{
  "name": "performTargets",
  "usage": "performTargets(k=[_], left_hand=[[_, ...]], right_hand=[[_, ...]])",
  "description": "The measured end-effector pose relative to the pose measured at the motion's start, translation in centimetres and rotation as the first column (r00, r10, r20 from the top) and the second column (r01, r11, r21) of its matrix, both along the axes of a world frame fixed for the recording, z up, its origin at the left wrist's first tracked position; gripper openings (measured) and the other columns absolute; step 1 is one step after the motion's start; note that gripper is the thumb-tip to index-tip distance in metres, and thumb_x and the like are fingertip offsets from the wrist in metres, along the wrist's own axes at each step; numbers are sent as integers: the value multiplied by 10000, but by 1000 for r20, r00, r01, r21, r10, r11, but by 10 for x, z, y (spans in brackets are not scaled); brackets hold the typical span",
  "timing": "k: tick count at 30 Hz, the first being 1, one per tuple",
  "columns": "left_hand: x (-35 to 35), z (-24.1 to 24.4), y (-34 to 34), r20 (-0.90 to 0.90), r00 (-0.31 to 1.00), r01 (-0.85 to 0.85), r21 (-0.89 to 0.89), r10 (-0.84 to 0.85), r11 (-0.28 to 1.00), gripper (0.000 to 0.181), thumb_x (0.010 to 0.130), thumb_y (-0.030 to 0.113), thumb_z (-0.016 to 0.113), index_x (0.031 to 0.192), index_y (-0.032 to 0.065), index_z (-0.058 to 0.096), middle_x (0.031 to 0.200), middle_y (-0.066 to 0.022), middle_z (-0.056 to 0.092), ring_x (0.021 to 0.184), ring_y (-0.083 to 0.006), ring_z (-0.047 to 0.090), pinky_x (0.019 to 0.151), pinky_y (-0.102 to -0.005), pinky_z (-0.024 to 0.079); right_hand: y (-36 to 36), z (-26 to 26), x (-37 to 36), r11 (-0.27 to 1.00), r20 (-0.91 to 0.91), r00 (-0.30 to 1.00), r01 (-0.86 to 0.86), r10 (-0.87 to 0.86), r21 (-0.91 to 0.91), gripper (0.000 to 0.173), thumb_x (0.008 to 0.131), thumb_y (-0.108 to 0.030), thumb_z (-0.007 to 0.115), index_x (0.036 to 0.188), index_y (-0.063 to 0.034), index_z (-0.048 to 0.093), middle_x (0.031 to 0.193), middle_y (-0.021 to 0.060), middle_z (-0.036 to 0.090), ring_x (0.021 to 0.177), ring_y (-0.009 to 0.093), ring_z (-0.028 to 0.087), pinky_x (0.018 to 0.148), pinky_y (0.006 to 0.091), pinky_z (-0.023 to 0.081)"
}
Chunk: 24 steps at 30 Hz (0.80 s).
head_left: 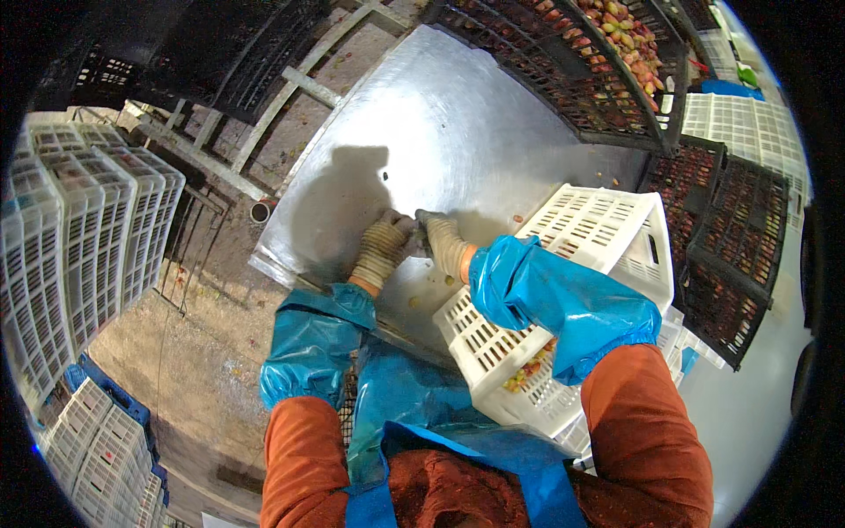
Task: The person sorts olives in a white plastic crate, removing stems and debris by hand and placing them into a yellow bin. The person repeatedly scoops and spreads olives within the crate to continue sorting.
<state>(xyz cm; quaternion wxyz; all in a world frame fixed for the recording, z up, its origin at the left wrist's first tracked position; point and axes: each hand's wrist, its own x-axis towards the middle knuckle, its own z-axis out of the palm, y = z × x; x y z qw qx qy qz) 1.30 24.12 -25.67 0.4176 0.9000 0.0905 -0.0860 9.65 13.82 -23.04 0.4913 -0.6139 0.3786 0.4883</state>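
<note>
Both hands, in striped knit gloves, meet low over a shiny metal table (pixel 449 119). My left hand (pixel 386 243) has its fingers curled, and my right hand (pixel 441 241) is close beside it. A small dark thing shows between them beneath my right fingers, too blurred to name; which hand holds it I cannot tell. Under my right forearm stands a white plastic crate (pixel 488 336) with some red and green grapes (pixel 528 373) in it. A few small bits lie on the metal near my hands.
Black crates of grapes (pixel 627 39) stand at the upper right, with more black crates (pixel 733 224) at the right. White crates are stacked on the left (pixel 86 224) and lower left (pixel 105 455). A metal frame (pixel 264 125) and a short pipe end (pixel 262 211) lie beyond the table's left edge.
</note>
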Motion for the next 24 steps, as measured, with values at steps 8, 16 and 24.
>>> performTargets(k=[8, 16, 24], left_hand=[[4, -1, -36, -217, 476, -442, -897, 852, 19, 143, 780, 55, 626, 902, 22, 560, 851, -67, 576, 757, -138, 536, 674, -253, 469], [43, 270, -119, 411, 714, -105, -738, 567, 666, 347, 696, 239, 696, 975, 77, 567, 1002, -109, 517, 874, -239, 512, 715, -359, 459], [-11, 190, -87, 23, 980, -145, -589, 196, 795, 300, 858, 158, 529, 1126, 22, 542, 1069, -110, 540, 956, -227, 538, 796, -319, 474]], right_hand=[[38, -15, -26, 951, 117, 960, 226, -255, 211, 369, 850, -369, 517, 905, -15, 605, 807, 90, 599, 691, 203, 549, 652, 343, 457], [-74, 301, -17, 969, 920, 371, -243, 126, -34, 264, 929, -242, 394, 934, -32, 554, 888, 61, 527, 814, 159, 503, 727, 275, 429], [-253, 297, -40, 601, 606, -50, -81, 794, -795, 168, 769, -26, 588, 934, 5, 582, 919, 149, 579, 863, 287, 563, 798, 337, 441]])
